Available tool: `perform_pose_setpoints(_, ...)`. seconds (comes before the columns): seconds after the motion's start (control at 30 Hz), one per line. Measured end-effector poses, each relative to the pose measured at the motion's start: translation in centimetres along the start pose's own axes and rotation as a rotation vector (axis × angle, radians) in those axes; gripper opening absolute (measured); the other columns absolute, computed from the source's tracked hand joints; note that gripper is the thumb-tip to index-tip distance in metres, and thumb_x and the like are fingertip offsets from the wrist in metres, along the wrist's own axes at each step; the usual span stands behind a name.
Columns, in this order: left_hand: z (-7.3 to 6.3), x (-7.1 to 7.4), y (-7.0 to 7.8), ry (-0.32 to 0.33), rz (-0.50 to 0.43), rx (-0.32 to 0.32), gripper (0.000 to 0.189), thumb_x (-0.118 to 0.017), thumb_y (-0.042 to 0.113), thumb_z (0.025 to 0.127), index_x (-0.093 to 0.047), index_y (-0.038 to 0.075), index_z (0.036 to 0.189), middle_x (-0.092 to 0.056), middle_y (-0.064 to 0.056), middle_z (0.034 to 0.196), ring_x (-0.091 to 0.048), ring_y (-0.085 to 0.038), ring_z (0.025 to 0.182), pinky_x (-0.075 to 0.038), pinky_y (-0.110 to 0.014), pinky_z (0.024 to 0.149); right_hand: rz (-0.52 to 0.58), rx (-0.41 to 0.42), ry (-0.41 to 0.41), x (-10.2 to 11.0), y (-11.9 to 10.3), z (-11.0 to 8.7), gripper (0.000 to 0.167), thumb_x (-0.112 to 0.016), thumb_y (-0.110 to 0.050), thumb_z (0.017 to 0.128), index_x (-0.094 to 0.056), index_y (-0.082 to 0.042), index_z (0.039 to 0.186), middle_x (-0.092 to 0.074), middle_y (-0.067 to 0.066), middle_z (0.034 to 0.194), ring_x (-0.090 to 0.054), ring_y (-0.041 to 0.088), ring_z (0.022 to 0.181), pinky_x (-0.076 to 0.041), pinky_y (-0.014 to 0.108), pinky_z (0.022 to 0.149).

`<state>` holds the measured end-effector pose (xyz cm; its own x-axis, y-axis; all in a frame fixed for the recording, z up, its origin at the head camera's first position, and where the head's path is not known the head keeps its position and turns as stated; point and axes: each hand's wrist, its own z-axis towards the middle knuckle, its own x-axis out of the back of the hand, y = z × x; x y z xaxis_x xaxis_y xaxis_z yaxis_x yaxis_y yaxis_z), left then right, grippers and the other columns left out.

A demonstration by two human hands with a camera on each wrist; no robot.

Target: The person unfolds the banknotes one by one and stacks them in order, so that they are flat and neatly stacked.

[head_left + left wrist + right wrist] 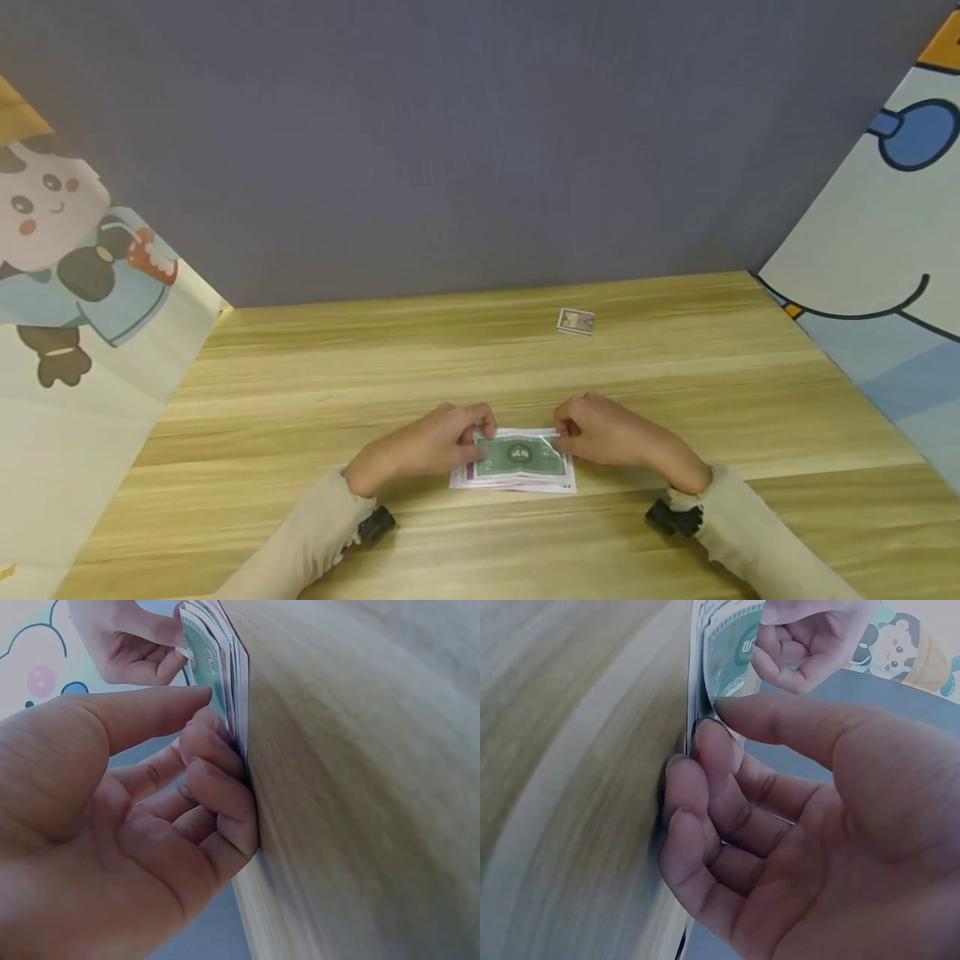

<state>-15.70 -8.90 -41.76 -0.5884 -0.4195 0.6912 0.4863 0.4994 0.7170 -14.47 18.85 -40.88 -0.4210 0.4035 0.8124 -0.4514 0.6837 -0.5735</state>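
Note:
A green play banknote (520, 465) marked with a 2 lies face up on a small stack of paper notes (566, 485), whose white and purple edges show beneath it. My left hand (431, 442) pinches the left end of the green banknote between thumb and curled fingers. At the right end, my right hand (615, 432) pinches the same banknote, its thumb on the face. The right wrist view shows the green banknote (733, 649) bowing up from the layers under it. In the left wrist view, several sheet edges fan out below the green banknote (201, 656).
A small pile of cards (576, 322) lies farther back on the wooden table (337, 358). A grey panel (480, 150) rises behind the table, with cartoon-printed walls at left (97, 417) and right (862, 225).

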Motion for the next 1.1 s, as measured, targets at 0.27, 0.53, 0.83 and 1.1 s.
perform_pose_setpoints(0.27, 0.12, -0.05, -0.27, 0.030, 0.016, -0.010, 0.011, -0.067, 0.010, 0.095, -0.060, 0.009, 0.104, -0.055, 0.003, 0.065, -0.047, -0.004, 0.055, -0.042, -0.020, 0.051, -0.004, -0.023, 0.000, -0.30, -0.32, 0.08, 0.037, -0.073, -0.024, 0.091, -0.050, -0.020, 0.062, -0.038, -0.013, 0.052, -0.031, 0.000, 0.047, -0.028, 0.018, 0.047)
perform_pose_setpoints(0.53, 0.17, -0.05, -0.31, 0.023, 0.019, -0.017, 0.016, -0.071, 0.010, 0.092, -0.061, 0.009, 0.103, -0.058, 0.004, 0.067, -0.051, -0.004, 0.057, -0.046, -0.021, 0.053, -0.043, -0.072, 0.020, -0.71, -0.45, 0.20, 0.039, -0.074, -0.031, 0.091, -0.051, -0.020, 0.061, -0.040, -0.013, 0.052, -0.032, 0.002, 0.047, -0.030, 0.020, 0.047)
perform_pose_setpoints(0.83, 0.15, 0.04, -0.23, 0.015, 0.003, -0.057, 0.007, -0.068, 0.005, 0.094, -0.064, 0.009, 0.099, -0.061, -0.001, 0.069, -0.051, -0.005, 0.056, -0.045, -0.020, 0.052, -0.052, -0.152, 0.075, -0.81, -0.57, 0.23, 0.041, -0.079, -0.041, 0.084, -0.052, -0.019, 0.062, -0.044, -0.011, 0.054, -0.036, 0.003, 0.048, -0.030, 0.021, 0.046)
perform_pose_setpoints(1.1, 0.15, -0.03, 0.15, 0.030, 0.037, -0.040, 0.004, -0.068, 0.008, 0.094, -0.066, 0.008, 0.098, -0.056, 0.004, 0.065, -0.047, -0.003, 0.054, -0.042, -0.019, 0.051, 0.003, -0.143, 0.049, -0.68, 0.11, 0.27, 0.039, -0.077, -0.045, 0.085, -0.054, -0.020, 0.066, -0.047, -0.011, 0.057, -0.038, 0.004, 0.049, -0.031, 0.021, 0.046)
